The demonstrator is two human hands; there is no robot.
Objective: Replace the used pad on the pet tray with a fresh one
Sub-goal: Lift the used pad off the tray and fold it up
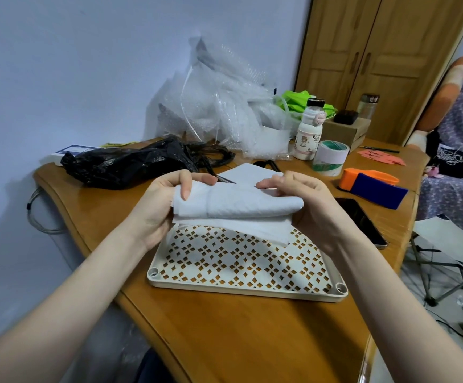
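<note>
From my head camera, my left hand (164, 200) and right hand (294, 197) each pinch an end of the folded white pad (238, 207), held above the tray's (241, 293) twelve o'clock edge. No writing is legible.

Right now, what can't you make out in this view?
- Far edge of the tray: covered by the folded white pad in the left hand and right hand.
- Pad used or fresh: cannot tell.
- Black bag contents: opaque.
- White bottle label: too small.
</note>
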